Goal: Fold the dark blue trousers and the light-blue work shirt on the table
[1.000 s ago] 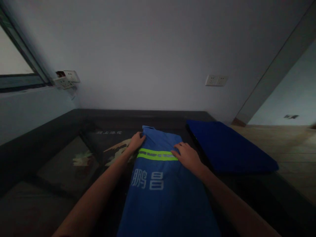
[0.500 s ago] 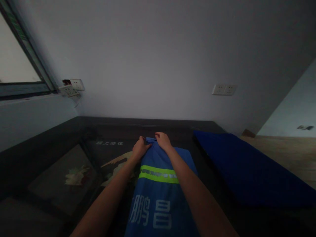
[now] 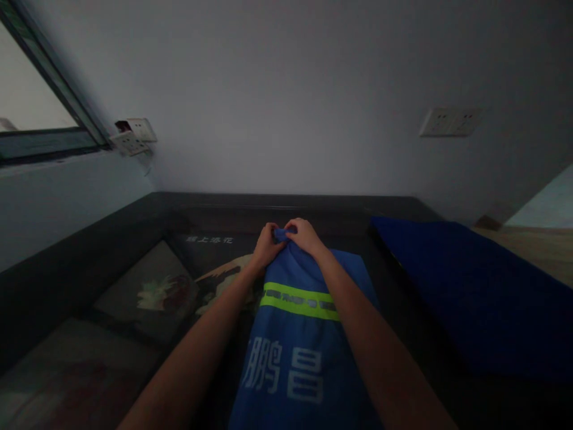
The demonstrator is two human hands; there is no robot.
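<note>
A blue work vest (image 3: 308, 334) lies before me on a dark printed surface. It has a yellow-green band with worn silver patches, and large white characters below that. At its far end my left hand (image 3: 268, 243) pinches the left side of the gathered collar edge. My right hand (image 3: 305, 235) grips the same edge from the right, fingers closed and bent over the cloth. A small fold of blue fabric shows between the two hands. My right forearm covers part of the vest's right side.
To the right lies a flat dark-blue folded cloth (image 3: 470, 286). The dark tabletop (image 3: 215, 218) bears printed flowers and white characters, and meets a pale wall (image 3: 277, 107). Wall sockets (image 3: 450, 122) are at the right, more sockets (image 3: 132, 138) by the window (image 3: 36, 77).
My hands have come closer together at the collar edge, the right hand now curled lower over the cloth. The whole view has shifted slightly, with the tabletop appearing higher.
</note>
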